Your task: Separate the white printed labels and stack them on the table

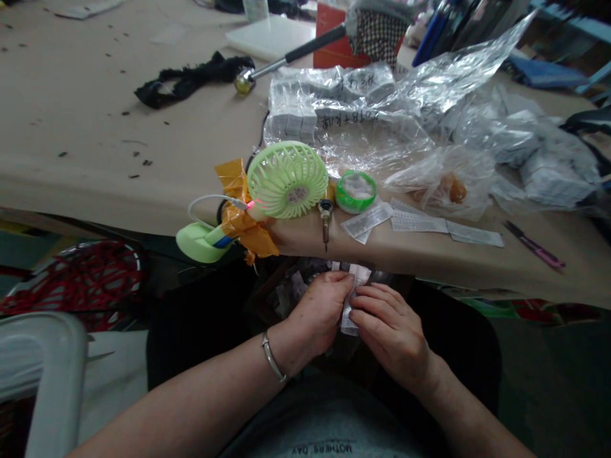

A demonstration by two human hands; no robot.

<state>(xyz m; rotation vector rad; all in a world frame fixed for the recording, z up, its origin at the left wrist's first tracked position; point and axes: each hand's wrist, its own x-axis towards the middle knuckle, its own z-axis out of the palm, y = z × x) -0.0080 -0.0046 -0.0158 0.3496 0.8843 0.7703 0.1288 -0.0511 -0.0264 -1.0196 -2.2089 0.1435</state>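
Strip (350, 323), pale and papery, sits between hands, below worktop (200, 146) edge. Left hand (317, 312) pinches upper part; right hand (395, 327) touches side, can't tell if gripping. I'd keep left pinch firm, right pressure light, clear of pointed metal tool (326, 222).

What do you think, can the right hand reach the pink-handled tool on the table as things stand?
Probably yes: nothing covers the pink-handled tool near the table edge, though the right hand would have to leave the white strip and rise over that edge.
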